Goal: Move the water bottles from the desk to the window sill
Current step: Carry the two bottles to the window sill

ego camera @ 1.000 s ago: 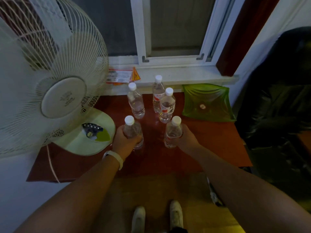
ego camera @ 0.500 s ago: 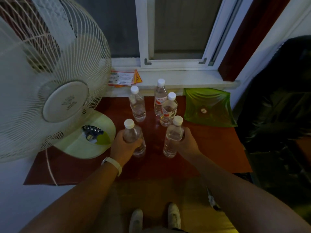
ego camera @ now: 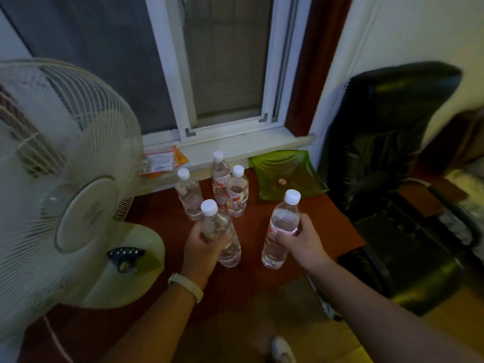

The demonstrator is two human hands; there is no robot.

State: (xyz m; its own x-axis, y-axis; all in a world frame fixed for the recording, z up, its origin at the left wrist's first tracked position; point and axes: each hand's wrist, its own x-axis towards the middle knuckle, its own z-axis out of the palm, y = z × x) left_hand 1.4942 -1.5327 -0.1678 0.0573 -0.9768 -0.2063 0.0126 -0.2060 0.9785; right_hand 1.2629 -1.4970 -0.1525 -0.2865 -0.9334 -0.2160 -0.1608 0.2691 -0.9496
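My left hand (ego camera: 203, 247) grips a clear water bottle with a white cap (ego camera: 222, 234), lifted and tilted above the red-brown desk (ego camera: 337, 226). Around a second clear bottle (ego camera: 281, 229), also raised off the desk, my right hand (ego camera: 303, 243) is closed. Three more capped bottles stand upright at the back of the desk: one on the left (ego camera: 189, 196), one at the rear (ego camera: 220, 180), one beside it (ego camera: 237, 192). The white window sill (ego camera: 256, 145) runs just behind them, below the window.
A large white fan (ego camera: 65, 195) fills the left side, its base on the desk. A green glass dish (ego camera: 285, 174) sits at the desk's back right. Orange and white packets (ego camera: 165, 161) lie on the sill's left. A black chair (ego camera: 398, 158) stands at the right.
Both hands have lifted their bottles off the desk, and the bottles now sit higher and further apart. The camera has tilted up, showing more of the window.
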